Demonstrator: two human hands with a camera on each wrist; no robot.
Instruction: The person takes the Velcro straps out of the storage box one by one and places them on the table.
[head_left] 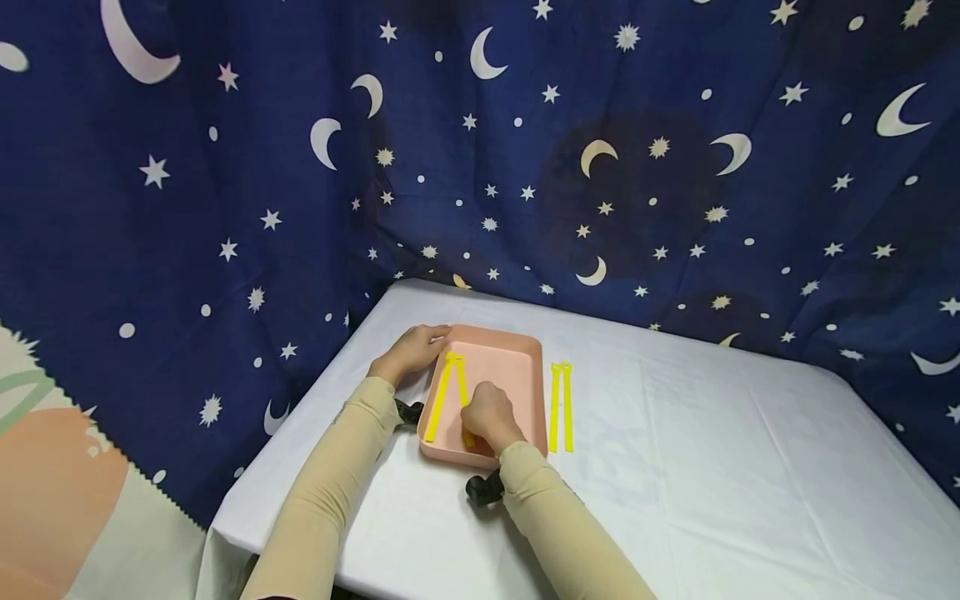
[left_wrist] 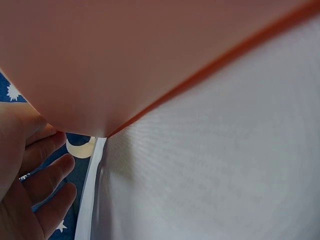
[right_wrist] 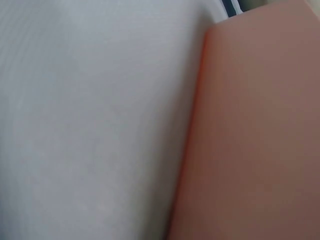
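My left hand [head_left: 415,348] holds the far left corner of a pink tray [head_left: 498,336], with its fingers around the outside of the wall. In the left wrist view, the fingers [left_wrist: 50,172] show beside the tray's corner and the thumb is hidden. Inside the tray, my right hand [head_left: 491,414] has curled fingers on a long yellow strip [head_left: 462,387] with a notched head; its fingertips are hidden. Another yellow strip [head_left: 438,407] lies to the left of it, their heads close together. The right wrist view shows only the tray's outer wall [right_wrist: 250,125] and white cloth.
Two more yellow strips [head_left: 555,408] lie side by side on the white tablecloth [head_left: 712,467], just right of the tray. Behind the table hangs a dark blue curtain [head_left: 600,167] with moons and stars. Black wrist mounts [head_left: 483,489] sit under both forearms.
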